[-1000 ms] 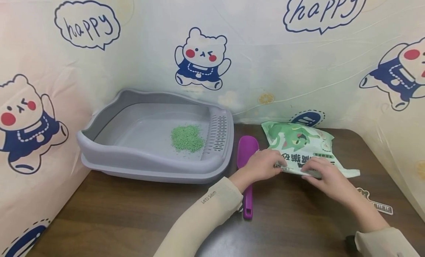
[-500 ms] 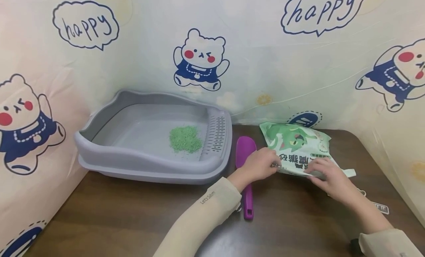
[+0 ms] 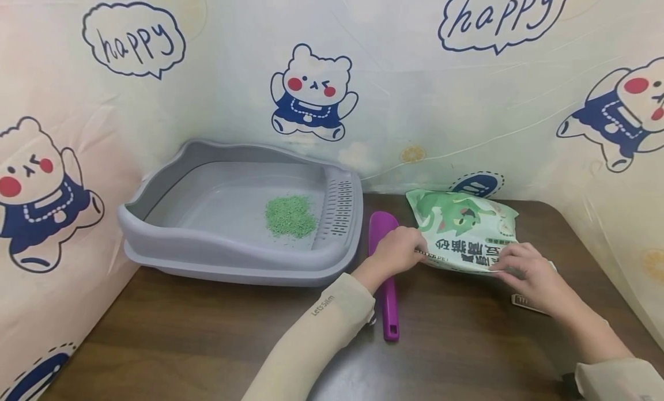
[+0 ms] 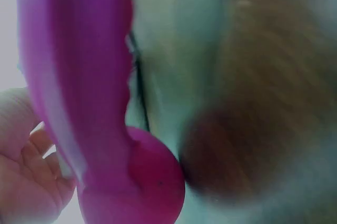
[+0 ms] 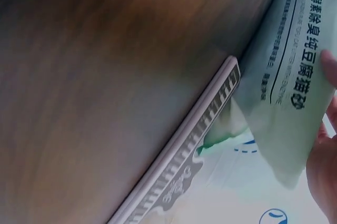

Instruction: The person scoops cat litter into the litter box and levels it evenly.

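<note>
A green-and-white cat litter bag (image 3: 467, 228) lies on the table at the right, printed with a cat and dark lettering. At its near left corner my left hand (image 3: 399, 251) pinches the edge. My right hand (image 3: 529, 274) pinches the near edge farther right; in the right wrist view its fingers appear beside the bag's printed side (image 5: 284, 76). Under my left forearm lies a purple scoop (image 3: 390, 314), which fills much of the left wrist view, with part of my left hand (image 4: 31, 166) behind it.
A grey litter box (image 3: 233, 265) stands at left, holding a small heap of green litter pellets (image 3: 290, 216). A flat piece with a keyboard-like pattern (image 3: 525, 302) lies partly beneath my right wrist. Printed fabric (image 3: 394, 101) hangs behind the table (image 3: 249, 337).
My hands have moved apart along the bag's near edge, the left one leftward and the right one rightward. The keyboard-patterned piece has shifted left. The litter box has stayed put.
</note>
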Tool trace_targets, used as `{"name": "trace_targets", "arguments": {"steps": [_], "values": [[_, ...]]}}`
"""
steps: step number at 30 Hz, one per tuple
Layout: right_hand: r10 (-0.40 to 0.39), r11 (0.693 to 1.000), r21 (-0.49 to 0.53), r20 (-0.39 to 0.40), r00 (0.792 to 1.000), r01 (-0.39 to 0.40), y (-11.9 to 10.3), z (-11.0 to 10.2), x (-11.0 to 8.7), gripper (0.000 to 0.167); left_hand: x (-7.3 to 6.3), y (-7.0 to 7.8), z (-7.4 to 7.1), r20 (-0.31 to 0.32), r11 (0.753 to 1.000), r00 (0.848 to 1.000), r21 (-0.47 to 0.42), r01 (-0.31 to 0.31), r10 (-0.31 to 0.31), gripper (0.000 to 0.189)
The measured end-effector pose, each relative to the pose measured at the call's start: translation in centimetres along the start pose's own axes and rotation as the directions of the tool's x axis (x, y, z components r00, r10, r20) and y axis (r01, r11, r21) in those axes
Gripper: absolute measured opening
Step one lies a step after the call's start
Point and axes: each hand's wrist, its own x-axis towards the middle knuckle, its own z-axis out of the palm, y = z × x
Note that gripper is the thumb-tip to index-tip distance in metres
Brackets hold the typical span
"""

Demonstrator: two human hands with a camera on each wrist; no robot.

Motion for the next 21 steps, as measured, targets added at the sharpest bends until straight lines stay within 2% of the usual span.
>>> {"name": "trace_targets", "arguments": {"steps": [3,5,9,12,17,21], "values": [[-0.005,1.0,-0.025,-0.012,1.0,0.005,0.3,-0.3,-0.3,0.049,0.0,-0.3,-0.3,-0.003,0.996,0.999,-0.066,0.052,-0.053,0.005],[-0.027,0.999,-0.041,-0.02,0.999,0.026,0.4,-0.5,-0.4,0.057,-0.1,-0.5,-0.5,-0.005,0.991,0.996,-0.098,0.086,-0.087,0.005],[-0.086,0.994,-0.078,-0.045,0.995,0.083,0.6,-0.8,-0.5,0.062,-0.3,-0.7,-0.6,-0.011,0.983,0.992,-0.136,0.121,-0.123,0.007],[-0.103,0.988,-0.117,-0.058,0.993,0.096,0.8,-1.1,-0.6,0.063,-0.4,-0.7,-0.6,-0.022,0.976,0.99,-0.167,0.137,-0.142,0.008],[-0.082,0.981,-0.178,-0.056,0.995,0.071,1.3,-1.9,-1.3,0.064,-0.2,-0.8,-0.6,-0.02,0.968,0.985,-0.192,0.164,-0.171,0.009],[-0.048,0.983,-0.18,-0.057,0.997,0.037,1.6,-2.6,-2.1,0.065,-0.2,-0.9,-0.4,-0.01,0.965,0.982,-0.187,0.185,-0.19,0.009]]}}
